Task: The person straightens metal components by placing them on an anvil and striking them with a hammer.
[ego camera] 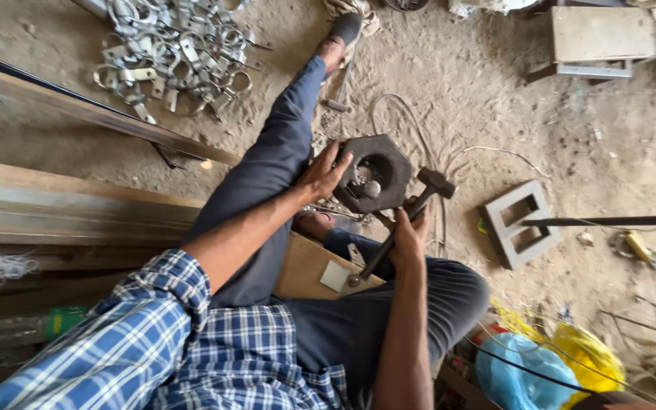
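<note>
on the dirt floor (495,99), left hand (322,173) grips the hexagonal block (377,173); right hand (410,237) clasps the hammer (408,216), head just right of it, handle slanting back toward the person.

Bare dirt right — metal clamps (180,49) far-left

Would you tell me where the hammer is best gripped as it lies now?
Grip the hammer on its handle, below the head and from the near side, probably as the right hand does: the long shaft slants toward the person, its heavy head at the far end.
</note>
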